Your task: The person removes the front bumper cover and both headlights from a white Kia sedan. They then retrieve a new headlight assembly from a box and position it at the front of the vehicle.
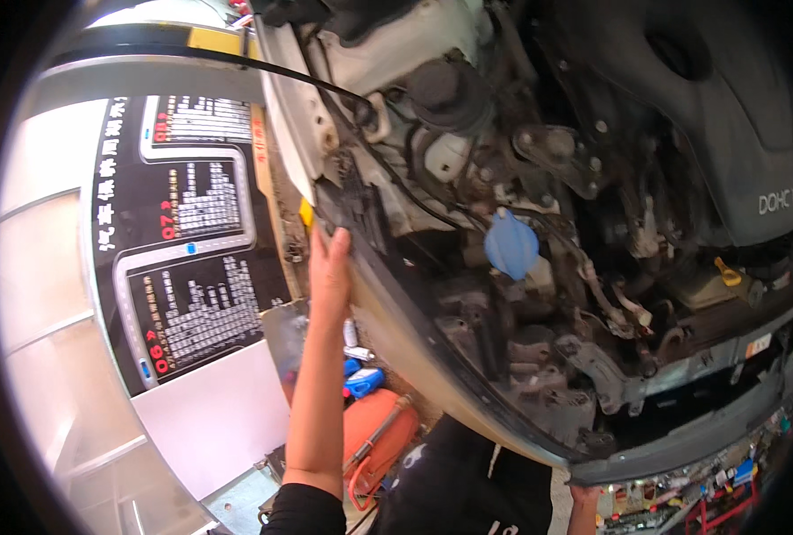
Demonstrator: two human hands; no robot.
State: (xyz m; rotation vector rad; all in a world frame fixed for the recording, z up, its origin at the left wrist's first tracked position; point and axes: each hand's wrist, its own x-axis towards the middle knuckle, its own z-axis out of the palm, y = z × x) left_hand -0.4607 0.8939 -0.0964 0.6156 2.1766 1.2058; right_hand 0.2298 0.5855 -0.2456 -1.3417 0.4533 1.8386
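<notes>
A car's open engine bay fills the right side of the view. Along its front corner runs a silver-beige bumper cover (445, 379) with a dark upper edge. My left hand (330, 263) is closed on the far left end of this cover, close to the white fender (285, 98); some of its fingers are hidden. At the lower edge of the view, my right hand (584, 493) touches the cover's front edge. Only a small part of that hand shows, and its fingers are hidden. A small yellow piece (306, 212) sits just beyond my left fingertips.
A blue reservoir cap (511, 245), a yellow dipstick handle (727, 272) and a dark engine cover (717, 107) lie inside the bay. Left of the car stand an orange rounded object (380, 426), a blue bottle (364, 382) and a black wall poster (191, 241). Cluttered tools (682, 504) lie at lower right.
</notes>
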